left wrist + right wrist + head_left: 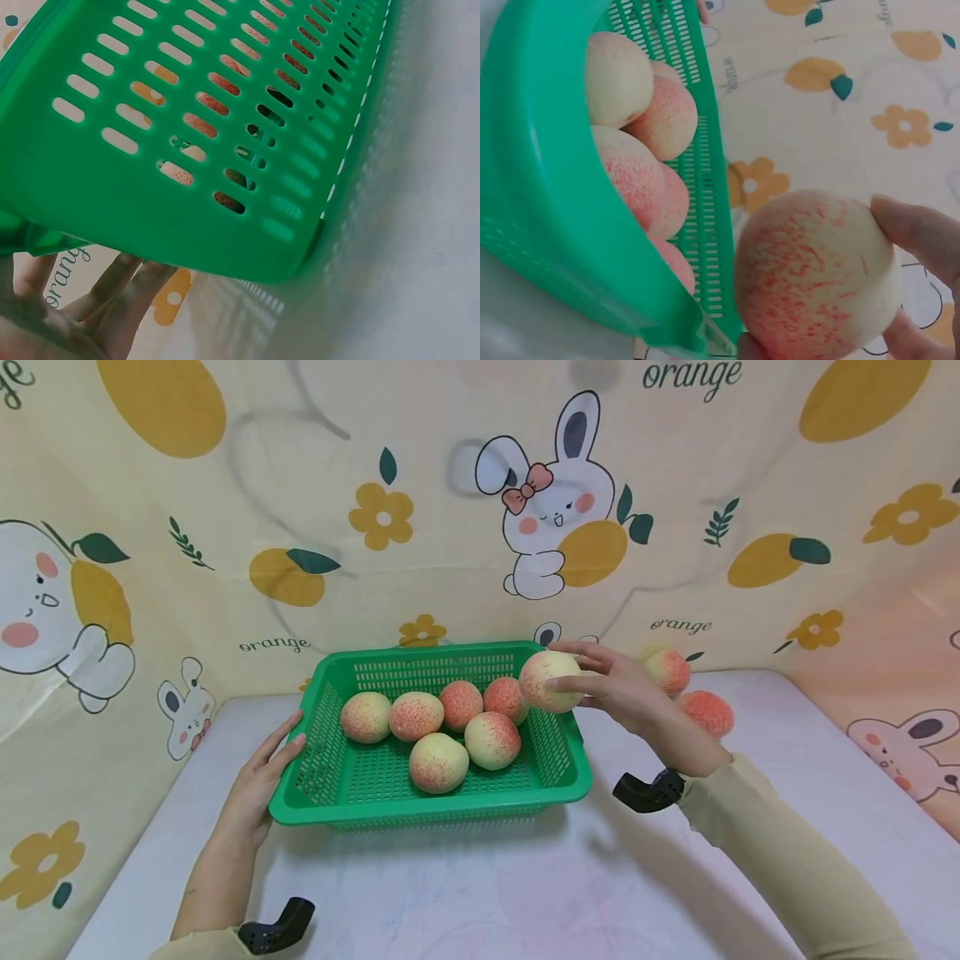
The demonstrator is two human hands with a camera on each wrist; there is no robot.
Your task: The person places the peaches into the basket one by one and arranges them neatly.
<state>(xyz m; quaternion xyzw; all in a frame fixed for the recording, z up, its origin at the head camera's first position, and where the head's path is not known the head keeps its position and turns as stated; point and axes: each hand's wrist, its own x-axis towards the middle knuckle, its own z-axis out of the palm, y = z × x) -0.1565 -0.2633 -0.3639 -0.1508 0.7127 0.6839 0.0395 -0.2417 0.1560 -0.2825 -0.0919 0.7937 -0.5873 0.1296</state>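
A green plastic basket (337,812) on the table holds several yellow-and-red peaches (438,763). At its left side, my left hand (247,793) touches the rim with fairly straight fingers. In the left wrist view, the fingers (112,289) reach up to the rim and their tips are hidden behind it. My right hand (611,685) pinches a pale peach (550,680) between thumb and fingers, over the basket's back right corner. Its red-speckled side (817,277) faces the right wrist camera, beside the basket's perforated wall (705,187).
Two more peaches, one pale and red (667,672) and one redder (707,713), lie on the white table (480,893) behind my right forearm. A cloth printed with rabbits and oranges (450,568) hangs close behind the basket and along the sides.
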